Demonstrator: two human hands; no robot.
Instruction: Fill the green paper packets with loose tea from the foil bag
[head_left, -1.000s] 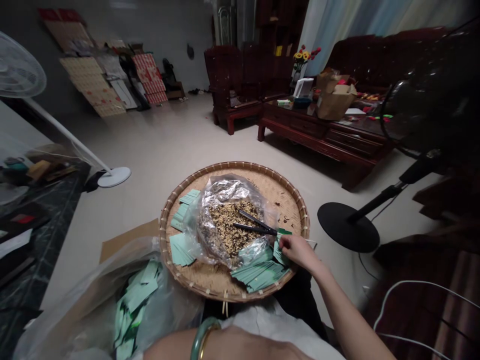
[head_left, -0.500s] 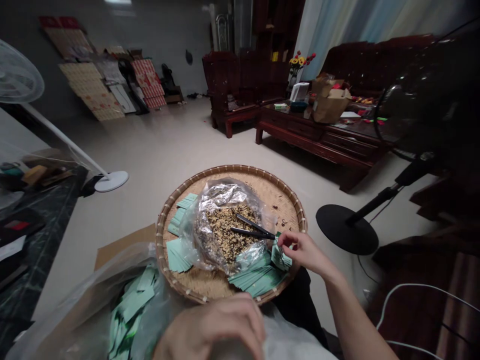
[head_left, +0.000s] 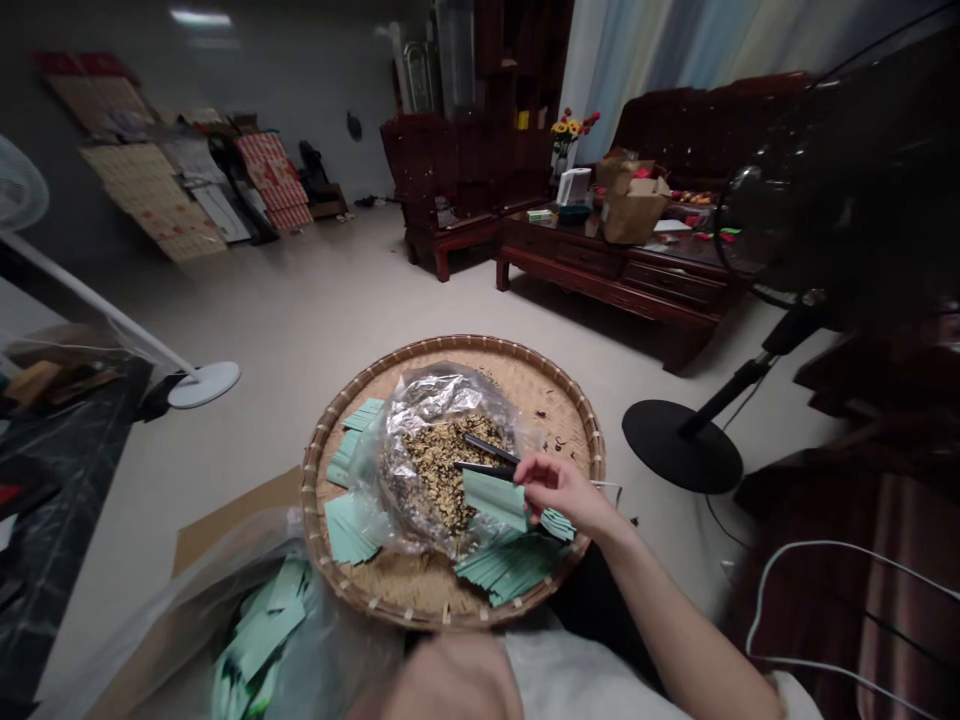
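Note:
My right hand point(head_left: 559, 490) pinches a flat light-green paper packet point(head_left: 493, 498) above the right side of a round woven bamboo tray point(head_left: 412, 590). Behind the packet lie black tongs point(head_left: 491, 448), their tips resting on a tan-and-black crumbly mix point(head_left: 442, 455) in an opened clear plastic bag point(head_left: 390, 500). The tongs' other end is hidden by my hand. Fanned green packets point(head_left: 510, 565) lie just below that hand. My left hand point(head_left: 454, 680) is a blur at the bottom edge, in front of the tray; its fingers cannot be made out.
More green packets point(head_left: 352, 530) lie along the tray's left side. A large plastic bag of packets point(head_left: 270, 630) stands at lower left, beside cardboard point(head_left: 232, 520). A black fan base point(head_left: 682, 447) is to the right, a white one point(head_left: 204, 384) to the left. A wooden table point(head_left: 600, 260) stands behind.
My right hand has moved left over the tray and now holds up a green packet by its end. My left hand has moved lower and is blurred. The camera view has shifted slightly right.

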